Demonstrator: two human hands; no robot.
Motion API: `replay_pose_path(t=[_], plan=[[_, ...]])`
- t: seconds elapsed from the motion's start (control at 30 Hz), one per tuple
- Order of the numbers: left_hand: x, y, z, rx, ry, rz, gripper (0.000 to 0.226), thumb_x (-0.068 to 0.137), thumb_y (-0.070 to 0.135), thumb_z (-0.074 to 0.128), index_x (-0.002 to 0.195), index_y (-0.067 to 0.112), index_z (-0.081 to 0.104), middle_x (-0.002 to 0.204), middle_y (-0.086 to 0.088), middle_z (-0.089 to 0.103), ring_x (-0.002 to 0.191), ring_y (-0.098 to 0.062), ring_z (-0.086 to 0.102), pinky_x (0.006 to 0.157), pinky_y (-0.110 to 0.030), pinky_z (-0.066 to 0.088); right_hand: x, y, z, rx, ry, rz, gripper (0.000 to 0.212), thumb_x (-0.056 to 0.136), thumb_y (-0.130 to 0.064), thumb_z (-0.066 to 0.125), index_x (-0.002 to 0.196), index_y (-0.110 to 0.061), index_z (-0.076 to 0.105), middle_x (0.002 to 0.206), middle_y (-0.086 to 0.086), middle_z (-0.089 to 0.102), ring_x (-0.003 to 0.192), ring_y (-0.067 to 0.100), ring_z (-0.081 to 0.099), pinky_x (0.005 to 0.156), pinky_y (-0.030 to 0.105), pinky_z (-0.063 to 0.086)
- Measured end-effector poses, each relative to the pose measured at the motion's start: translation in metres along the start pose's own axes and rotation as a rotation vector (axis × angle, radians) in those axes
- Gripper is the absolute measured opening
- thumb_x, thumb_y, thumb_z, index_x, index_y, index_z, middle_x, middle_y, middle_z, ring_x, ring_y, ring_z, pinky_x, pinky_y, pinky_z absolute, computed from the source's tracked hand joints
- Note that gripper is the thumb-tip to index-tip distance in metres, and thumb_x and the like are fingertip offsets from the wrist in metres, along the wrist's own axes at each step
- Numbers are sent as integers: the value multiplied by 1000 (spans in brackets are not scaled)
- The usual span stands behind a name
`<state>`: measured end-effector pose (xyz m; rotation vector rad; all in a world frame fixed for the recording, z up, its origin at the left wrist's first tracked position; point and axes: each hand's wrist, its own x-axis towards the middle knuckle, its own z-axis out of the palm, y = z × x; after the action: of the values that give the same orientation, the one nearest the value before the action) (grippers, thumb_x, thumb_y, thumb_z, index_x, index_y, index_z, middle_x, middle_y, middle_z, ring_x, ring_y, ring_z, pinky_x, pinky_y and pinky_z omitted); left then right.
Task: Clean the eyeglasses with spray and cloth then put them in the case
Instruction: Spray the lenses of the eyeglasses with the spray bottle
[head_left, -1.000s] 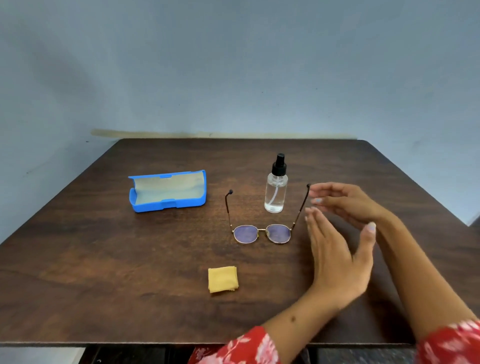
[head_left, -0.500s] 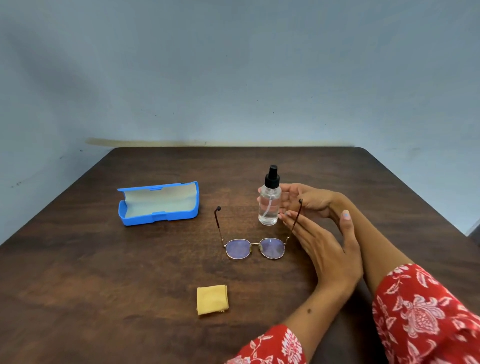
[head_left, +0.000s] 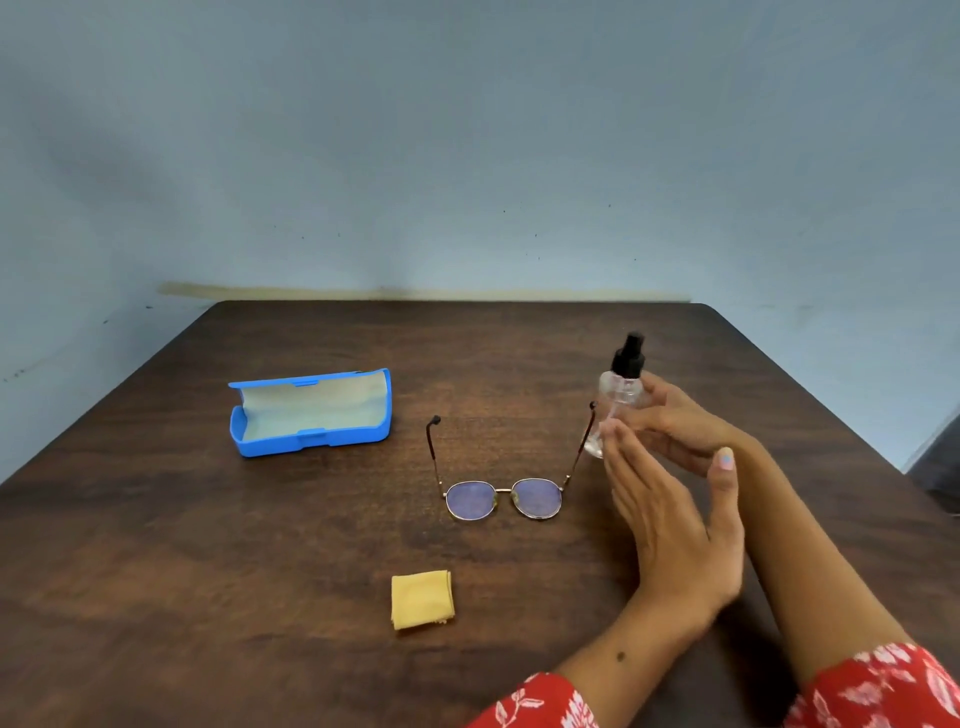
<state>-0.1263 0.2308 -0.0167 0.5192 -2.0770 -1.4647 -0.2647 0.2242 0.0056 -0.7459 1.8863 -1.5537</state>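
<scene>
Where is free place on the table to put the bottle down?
Bare wood lies between the case and the glasses, and left of the cloth. It is crowded at the right, where both hands meet the bottle.

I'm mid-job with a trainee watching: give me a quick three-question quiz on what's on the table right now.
1. True or false: the blue case lies open on the table.
2. Which hand grips the spray bottle? A) left hand B) right hand C) neither
3. Fill in: the folded yellow cloth lies nearer the camera than the ____.

Key:
1. True; its pale lining shows.
2. B; the right hand wraps the bottle, while the left hand is held flat beside it, fingers straight.
3. Eyeglasses, which rest on the table with their arms unfolded.
</scene>
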Motion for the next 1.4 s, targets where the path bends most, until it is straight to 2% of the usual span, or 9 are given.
replay_pose_path(t=[0.17, 0.3, 0.4, 0.57, 0.7, 0.77, 0.9, 1.17, 1.4], plan=[[-27, 7, -20, -6, -180, 105, 93, 75, 78, 13, 149, 23, 0, 154, 9, 2, 142, -5, 3, 117, -27, 9, -85, -7, 7, 51, 376, -122, 35, 79, 10, 63, 102, -16, 58, 81, 1, 68, 71, 8, 67, 65, 18, 54], [-49, 8, -47, -45, -159, 221, 84, 79, 77, 16, 144, 24, 24, 148, 13, 13, 133, 5, 19, 105, -4, 15, -139, -11, 37, 52, 484, -204, 38, 72, 12, 69, 93, -18, 62, 83, 7, 70, 75, 15, 69, 66, 24, 55], [-61, 6, -75, -18, -120, 291, 71, 83, 73, 19, 135, 28, 38, 133, 14, 39, 123, 4, 34, 99, -5, 24, -157, -12, 59, 91, 433, -258, 40, 65, 16, 74, 90, -13, 63, 79, 6, 71, 70, 12, 68, 61, 20, 55], [-64, -4, -131, -135, -116, 203, 43, 81, 64, 43, 107, 34, 60, 101, 18, 64, 94, 3, 61, 77, -16, 48, -159, -12, 95, 115, 266, -292, 44, 48, -10, 85, 88, -19, 71, 83, 6, 72, 75, 13, 68, 67, 21, 54], [-36, -28, -191, -165, 212, 105, 6, 81, 37, 65, 82, 32, 69, 77, 11, 71, 70, -4, 65, 61, -23, 50, -147, -10, 120, 164, 105, -247, 42, 63, -7, 66, 98, -30, 69, 95, 6, 73, 89, 19, 68, 81, 29, 53], [-13, -43, -218, -80, 344, 49, 13, 81, 19, 70, 88, 29, 67, 84, 9, 70, 71, -2, 64, 64, -19, 51, -142, -10, 131, 284, 11, -196, 42, 66, -12, 63, 105, -27, 67, 99, 11, 71, 90, 27, 68, 82, 37, 53], [27, -65, -242, 232, 65, -138, 40, 74, 21, 78, 111, 16, 64, 105, 4, 66, 81, -4, 64, 65, -8, 46, -132, -11, 144, 625, -142, -111, 68, 49, -24, 78, 111, -5, 61, 91, 16, 63, 70, 28, 59, 65, 39, 53], [54, -76, -237, 383, -199, 75, 29, 76, 19, 75, 104, 16, 70, 96, 4, 70, 83, -3, 63, 70, -9, 48, -123, -13, 147, 664, -171, -60, 72, 56, -48, 83, 115, -15, 59, 64, 10, 56, 47, 18, 52, 47, 27, 47], [58, -80, -229, 335, -236, 112, 16, 77, 19, 74, 93, 17, 74, 82, 10, 69, 76, -4, 64, 67, -9, 48, -116, -10, 142, 674, -154, -19, 71, 53, -19, 88, 112, -30, 51, 71, 10, 57, 48, 19, 51, 42, 27, 45]])
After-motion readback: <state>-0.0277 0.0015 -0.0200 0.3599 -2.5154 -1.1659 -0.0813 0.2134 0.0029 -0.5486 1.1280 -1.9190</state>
